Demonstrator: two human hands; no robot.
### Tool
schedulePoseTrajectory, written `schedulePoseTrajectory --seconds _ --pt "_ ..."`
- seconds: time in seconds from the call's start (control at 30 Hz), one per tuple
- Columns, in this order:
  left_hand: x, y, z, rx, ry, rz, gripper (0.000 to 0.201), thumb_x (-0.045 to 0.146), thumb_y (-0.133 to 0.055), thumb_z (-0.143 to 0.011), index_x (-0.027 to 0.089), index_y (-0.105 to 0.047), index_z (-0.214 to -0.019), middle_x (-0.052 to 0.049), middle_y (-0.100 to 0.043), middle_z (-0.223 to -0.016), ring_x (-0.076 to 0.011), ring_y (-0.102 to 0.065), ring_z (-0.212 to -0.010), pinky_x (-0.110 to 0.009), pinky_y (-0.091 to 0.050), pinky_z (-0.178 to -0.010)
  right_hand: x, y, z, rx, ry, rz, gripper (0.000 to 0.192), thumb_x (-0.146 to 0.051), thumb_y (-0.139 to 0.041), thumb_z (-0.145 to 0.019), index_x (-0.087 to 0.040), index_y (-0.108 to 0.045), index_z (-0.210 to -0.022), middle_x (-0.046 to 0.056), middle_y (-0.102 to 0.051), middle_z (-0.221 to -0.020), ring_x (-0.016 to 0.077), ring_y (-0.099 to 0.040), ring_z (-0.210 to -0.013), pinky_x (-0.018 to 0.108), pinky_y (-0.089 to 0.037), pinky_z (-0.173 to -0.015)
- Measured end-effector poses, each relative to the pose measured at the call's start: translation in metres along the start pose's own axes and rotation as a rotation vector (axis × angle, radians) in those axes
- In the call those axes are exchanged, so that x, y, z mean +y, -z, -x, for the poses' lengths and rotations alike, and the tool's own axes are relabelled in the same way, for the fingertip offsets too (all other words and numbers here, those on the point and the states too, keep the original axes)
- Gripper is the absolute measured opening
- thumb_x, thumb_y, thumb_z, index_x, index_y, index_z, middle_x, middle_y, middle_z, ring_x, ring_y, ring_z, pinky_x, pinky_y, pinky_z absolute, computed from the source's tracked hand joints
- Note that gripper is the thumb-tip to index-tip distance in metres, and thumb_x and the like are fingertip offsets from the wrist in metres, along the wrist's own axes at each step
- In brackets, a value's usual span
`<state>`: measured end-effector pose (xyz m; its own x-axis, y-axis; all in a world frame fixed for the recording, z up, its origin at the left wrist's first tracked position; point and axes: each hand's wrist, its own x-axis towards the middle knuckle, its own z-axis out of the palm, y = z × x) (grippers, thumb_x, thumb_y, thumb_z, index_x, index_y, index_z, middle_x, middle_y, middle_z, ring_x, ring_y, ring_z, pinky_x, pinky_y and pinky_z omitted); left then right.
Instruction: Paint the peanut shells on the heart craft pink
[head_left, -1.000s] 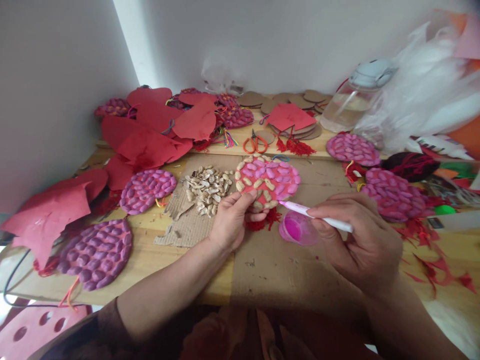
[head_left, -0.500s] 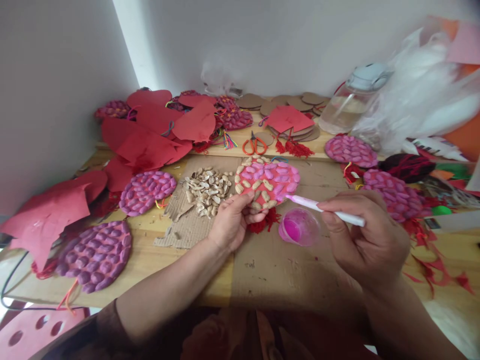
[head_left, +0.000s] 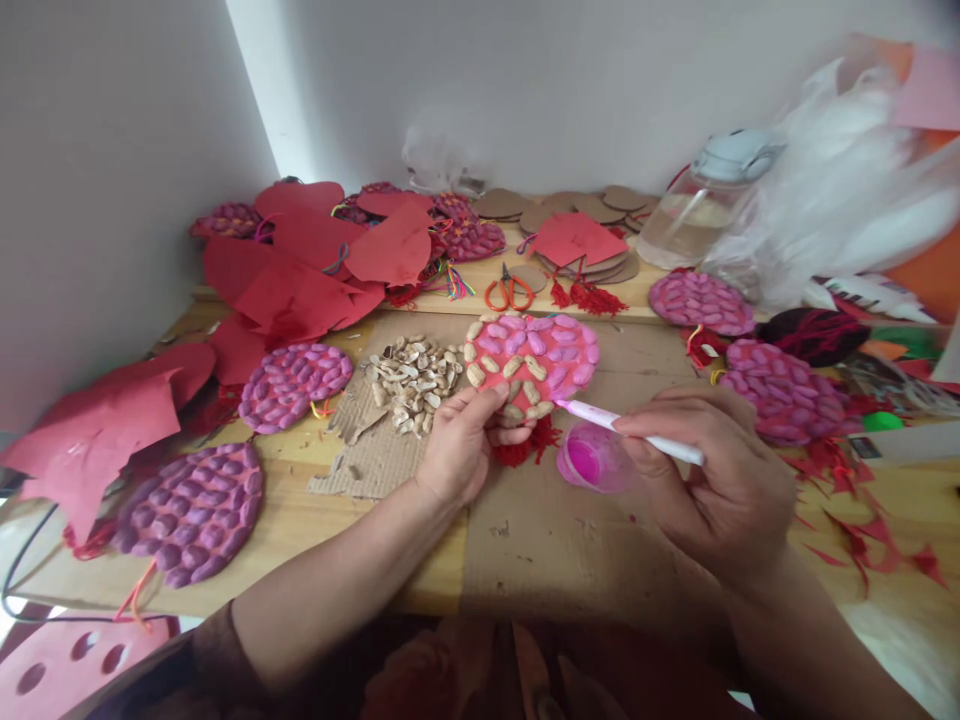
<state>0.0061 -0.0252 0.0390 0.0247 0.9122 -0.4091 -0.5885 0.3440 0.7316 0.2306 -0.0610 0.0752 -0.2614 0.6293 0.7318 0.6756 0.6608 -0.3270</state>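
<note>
My left hand [head_left: 469, 440] grips the lower left edge of a red heart-shaped plaque [head_left: 540, 392] covered with peanut shells. Shells across its top and right side are painted pink; those on the left and lower part are bare tan. Between the fingers of my right hand [head_left: 712, 470] is a white-handled paintbrush [head_left: 637, 430]. Its pink tip meets the plaque's lower right edge. A clear cup of magenta paint [head_left: 589, 460] stands just below the brush. A red tassel [head_left: 536, 442] hangs under the plaque, partly hidden by my left hand.
Loose peanut shells [head_left: 416, 380] lie on corrugated cardboard [head_left: 375, 455] to the left. Orange-handled scissors [head_left: 510, 290] rest on the back ledge. Finished purple shell plaques [head_left: 195, 510] and red paper cutouts [head_left: 300, 270] crowd the left. A clear bottle [head_left: 690, 215] stands at the back right.
My right hand has moved left and slightly down, bringing the brush tip along the plaque's right edge toward its bottom. The plaque has shifted slightly in my left hand.
</note>
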Motion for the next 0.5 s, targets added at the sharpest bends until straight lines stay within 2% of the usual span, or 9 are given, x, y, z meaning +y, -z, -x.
schedulePoseTrajectory --seconds 0.13,0.27,0.5 --pt "0.0003 -0.0013 0.0016 -0.002 -0.02 -0.007 0.03 0.033 -0.093 -0.07 0.016 -0.068 -0.073 0.0 -0.071 -0.063 -0.015 -0.072 -0.059 -0.025 -0.061 -0.057 -0.0003 0.0001 -0.0002 0.022 -0.007 0.055 0.022 -0.013 -0.075 -0.091 -0.027 -0.073 -0.108 0.002 -0.077 -0.09 0.025 -0.071 -0.093 0.045 -0.053 -0.086" --pt "-0.0006 -0.0015 0.0033 -0.021 -0.051 -0.042 0.034 0.038 -0.096 -0.068 0.017 -0.07 -0.076 0.0 -0.071 -0.065 -0.0144 -0.071 -0.06 -0.025 -0.061 -0.058 -0.0006 -0.0001 -0.0006 -0.006 0.045 0.038 0.018 -0.016 -0.074 -0.093 -0.027 -0.072 -0.107 0.0 -0.078 -0.09 0.0234 -0.071 -0.091 0.045 -0.052 -0.086" --pt "-0.0019 -0.001 0.0029 -0.026 -0.066 -0.043 0.037 0.04 -0.098 -0.064 0.017 -0.071 -0.076 -0.002 -0.076 -0.072 -0.0161 -0.072 -0.064 -0.027 -0.061 -0.058 0.0009 -0.0008 0.0004 0.023 -0.004 0.062 0.019 -0.016 -0.074 -0.093 -0.028 -0.072 -0.107 0.001 -0.077 -0.09 0.0245 -0.071 -0.092 0.045 -0.052 -0.084"
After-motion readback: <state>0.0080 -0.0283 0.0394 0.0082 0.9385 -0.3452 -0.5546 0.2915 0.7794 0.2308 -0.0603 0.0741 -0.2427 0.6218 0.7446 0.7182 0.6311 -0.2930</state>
